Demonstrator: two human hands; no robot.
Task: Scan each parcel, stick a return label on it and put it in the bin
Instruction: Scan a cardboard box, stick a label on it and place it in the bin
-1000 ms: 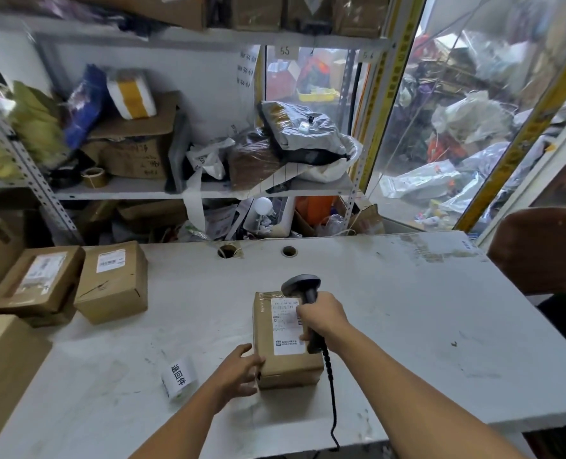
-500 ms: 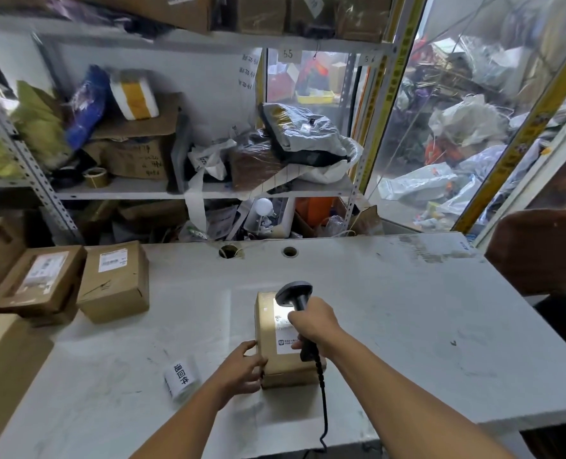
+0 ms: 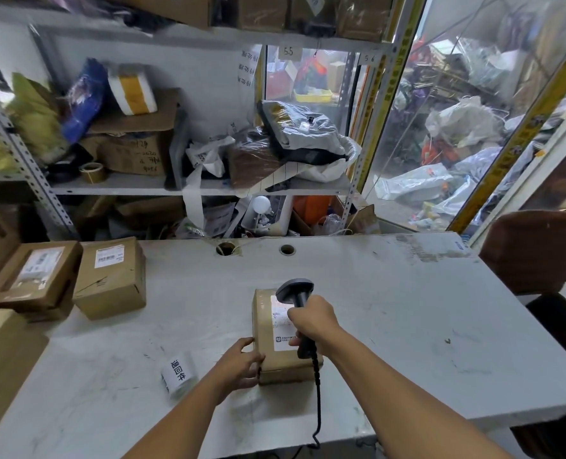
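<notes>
**Scanner held over a parcel on the table**

A small brown parcel point(image 3: 276, 336) is lying near the front middle of the grey table point(image 3: 391, 313), its white shipping label point(image 3: 283, 321) facing up and lit brightly at the top. The right hand point(image 3: 313, 321) is gripping the handle of a black barcode scanner point(image 3: 296, 294), fingers wrapped round it, the scanner's head hanging over the label's far end and its coiled cord point(image 3: 318, 399) trailing off the table's front edge. The left hand point(image 3: 241, 364) is holding the parcel's near left corner, fingers curled against its side. Just left of that hand, a roll of white return labels point(image 3: 178, 376) is lying on the table. Two more cardboard boxes point(image 3: 109, 276) are sitting at the far left, with cluttered metal shelves point(image 3: 162, 187) standing behind.
</notes>
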